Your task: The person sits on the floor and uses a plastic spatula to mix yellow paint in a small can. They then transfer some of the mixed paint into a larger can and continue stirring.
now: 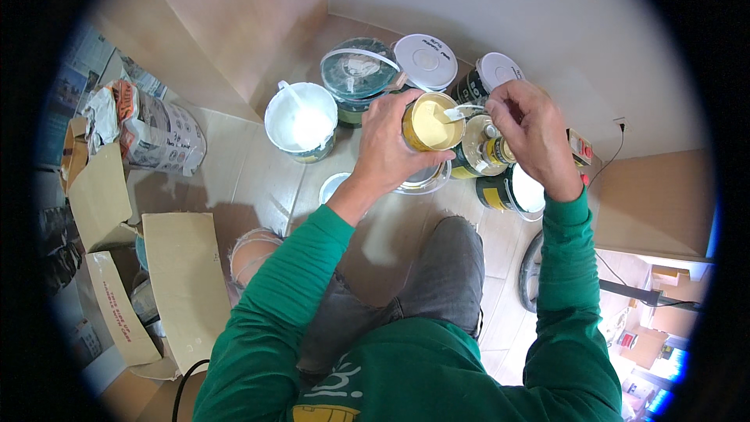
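Pale plank-patterned floor (262,160), upper centre of frame; smooth off-white wall (500,0) behind, wood-toned panel (226,23) at upper left.

Key relation: small yellow can (414,137) sits just above frame centre, to the left of the right hand (527,129), its open mouth turned up toward the viewer. White spoon-like tool (455,113) bridges the gap, long axis roughly left-right, pale end at the can's right inner edge; contact with the contents cannot be told. Right hand is the nearer to the tool: thumb and fingers pinched on its far end. Left hand (387,141) is curled part-open around the can, fingers along the upper left, thumb beneath.

Materials: can round, gold-yellow walled; contents matt pale yellow, surface uneven, paste or powder unclear. White bucket (318,154) left of the can, glossy white inside. Beyond: translucent greenish lid (355,70) with curved white handle; flat round white lid (426,61), ridged. Dark bucket (492,192) at right, white inside. Lower left: creased brown cardboard box (187,281), flaps splayed.
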A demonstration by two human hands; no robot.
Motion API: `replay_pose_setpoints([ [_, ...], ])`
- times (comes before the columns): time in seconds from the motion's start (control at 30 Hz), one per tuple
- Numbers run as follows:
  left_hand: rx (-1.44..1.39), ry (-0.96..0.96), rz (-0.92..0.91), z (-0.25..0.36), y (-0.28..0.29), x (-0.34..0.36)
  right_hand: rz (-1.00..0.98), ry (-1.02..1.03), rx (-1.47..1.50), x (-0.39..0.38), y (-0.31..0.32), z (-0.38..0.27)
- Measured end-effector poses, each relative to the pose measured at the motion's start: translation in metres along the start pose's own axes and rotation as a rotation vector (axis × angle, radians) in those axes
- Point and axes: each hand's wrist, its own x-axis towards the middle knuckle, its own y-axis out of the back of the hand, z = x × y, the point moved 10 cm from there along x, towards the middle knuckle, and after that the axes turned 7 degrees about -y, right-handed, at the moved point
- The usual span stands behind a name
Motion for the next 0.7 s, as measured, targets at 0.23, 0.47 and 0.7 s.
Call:
replay_pose_setpoints([
  [0.23, 0.001, 0.074, 0.007, -0.01, 0.006, -0.001, 0.075, 0.503, -0.288, -0.046, -0.016, -0.053],
  [0.47, -0.006, 0.076, -0.049, -0.004, 0.003, 0.001, -0.144, 0.64, -0.397, -0.081, -0.028, -0.046],
  [0.7, 0.023, 0.101, -0.064, -0.009, 0.003, -0.001, -0.179, 0.624, -0.355, -0.093, -0.013, -0.045],
])
